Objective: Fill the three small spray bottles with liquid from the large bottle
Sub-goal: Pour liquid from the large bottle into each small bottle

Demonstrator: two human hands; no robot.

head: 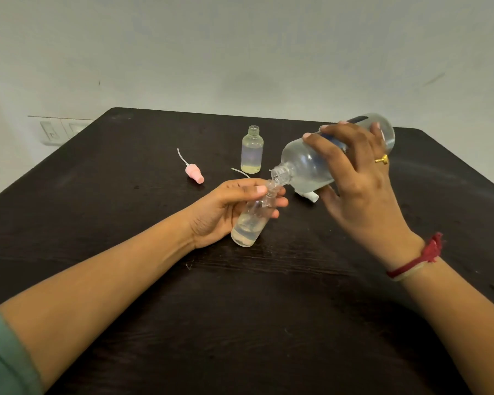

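My right hand (357, 178) grips the large clear bottle (305, 163), tipped down to the left with its open mouth against the neck of a small clear bottle (250, 220). My left hand (226, 212) holds that small bottle tilted, with some clear liquid in its lower end. A second small bottle (252, 149) stands upright and uncapped behind, with liquid in it. A pink spray cap (194, 172) with its tube lies to the left. A white cap (308, 195) lies partly hidden under the large bottle. I see only two small bottles.
The dark wooden table (240, 309) ends at a pale wall behind. A thin clear tube (240, 172) lies next to the upright bottle. Wall switches (60, 132) sit at the left, beyond the table edge.
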